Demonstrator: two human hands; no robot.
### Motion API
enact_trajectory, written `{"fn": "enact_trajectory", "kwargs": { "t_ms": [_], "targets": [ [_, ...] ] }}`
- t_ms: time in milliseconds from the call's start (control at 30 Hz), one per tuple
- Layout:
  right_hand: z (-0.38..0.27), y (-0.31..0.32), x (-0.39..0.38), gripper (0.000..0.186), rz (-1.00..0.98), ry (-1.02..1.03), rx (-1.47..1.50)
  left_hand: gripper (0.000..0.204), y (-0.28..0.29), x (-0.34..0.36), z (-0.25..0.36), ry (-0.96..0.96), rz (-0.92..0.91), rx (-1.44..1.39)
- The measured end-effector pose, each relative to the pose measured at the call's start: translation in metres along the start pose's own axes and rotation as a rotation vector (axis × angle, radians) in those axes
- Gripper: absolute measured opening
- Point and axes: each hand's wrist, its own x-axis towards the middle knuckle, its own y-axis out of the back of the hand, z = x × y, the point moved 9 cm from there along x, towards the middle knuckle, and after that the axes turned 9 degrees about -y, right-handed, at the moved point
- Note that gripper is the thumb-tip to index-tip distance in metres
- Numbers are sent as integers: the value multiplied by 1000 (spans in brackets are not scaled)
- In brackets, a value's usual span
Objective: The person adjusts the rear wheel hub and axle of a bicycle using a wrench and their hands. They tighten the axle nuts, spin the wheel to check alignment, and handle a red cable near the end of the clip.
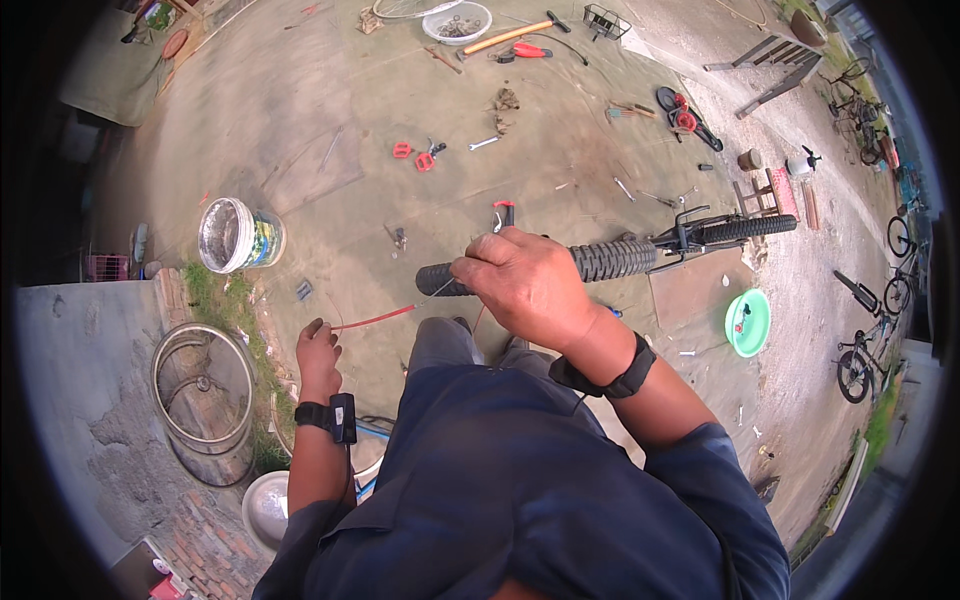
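A thin red cable (375, 320) stretches between my hands, with a bare silvery wire coming out of its right end. My left hand (319, 355) pinches the red end, off to the left of my legs. The fingers of my right hand (520, 285) are closed on the wire, just above a black knobby bicycle tyre (615, 259). That hand hides the middle of the tyre. Beyond it, the bicycle's other wheel (745, 230) points away to the right. A red-and-black grip (507, 212) shows just past my right knuckles.
Red pedals (425, 160), a wrench (484, 143) and a crankset (686, 118) lie on the ground sheet. A white bucket (240, 235) stands left, a green basin (748, 323) right. Bare wheel rims (203, 385) lean by the left wall. Several bicycles (880, 320) stand far right.
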Motion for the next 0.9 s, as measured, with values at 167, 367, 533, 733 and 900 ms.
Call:
{"fn": "enact_trajectory", "kwargs": {
  "t_ms": [167,367,533,733,900],
  "targets": [
    [28,-4,34,23,85,-61,-77,35,-136,-23,145,-385,-409,168],
    [72,-26,81,30,97,-284,-116,26,-281,-34,254,-376,-1191,-57],
    [124,-20,66,40,169,-658,-175,20,-340,7,251,-225,-1456,20],
    [142,52,-76,40,581,-1294,-330,16,-423,52,176,-77,-1539,332],
    [128,52,-185,32,744,-1538,-235,16,-462,55,135,-163,-1560,505]
  ]
}}
